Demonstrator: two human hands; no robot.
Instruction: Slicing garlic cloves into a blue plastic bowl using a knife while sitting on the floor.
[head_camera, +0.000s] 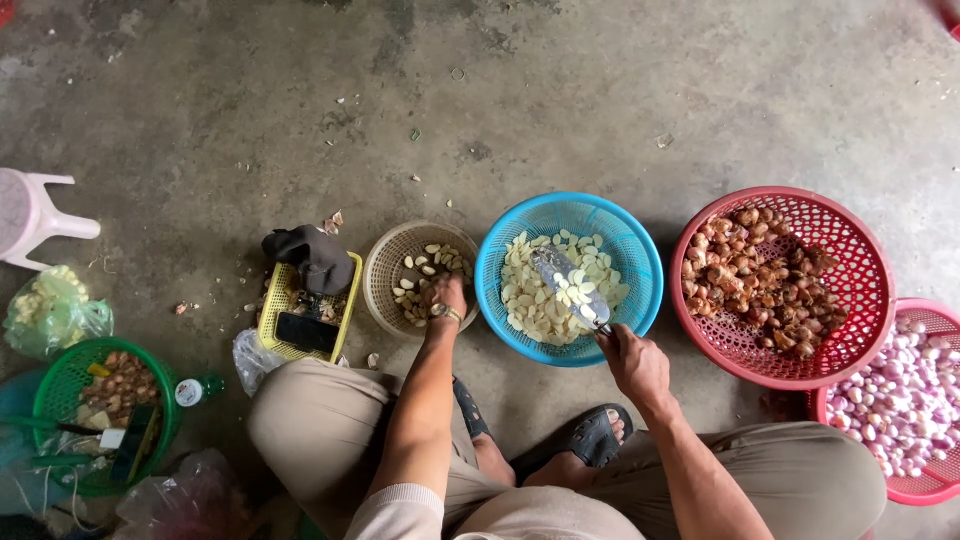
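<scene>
The person squats on a stained concrete floor (560, 90), knees spread, sandalled feet at six o'clock of the view. The right hand (632, 362) is closed around the handle of a metal scoop (568, 284), whose blade lies tilted in the blue basket (640, 262), pointing toward eleven o'clock and carrying a few peeled garlic cloves (540, 305). More pale cloves cover the bottom of that basket. The left hand (446, 298), with a watch at the wrist, reaches into the small beige basket (385, 262) just beside the blue one, at its nine o'clock; the fingers are curled down among the few cloves there, but whether they grip one cannot be told.

At three o'clock of the blue basket stands a large red basket (860, 250) of unpeeled brown shallots (765, 285), and touching it at its four o'clock a second red basket (930, 488) holds peeled pinkish shallots. At nine o'clock of the beige basket sits a yellow tray (268, 318) with a dark phone (306, 332) and a dark cloth (315, 255) on it. Farther toward eight o'clock are a green basket (55, 385) of scraps, a clear bag (50, 315), and a white plastic stool (30, 215) at the left edge.
</scene>
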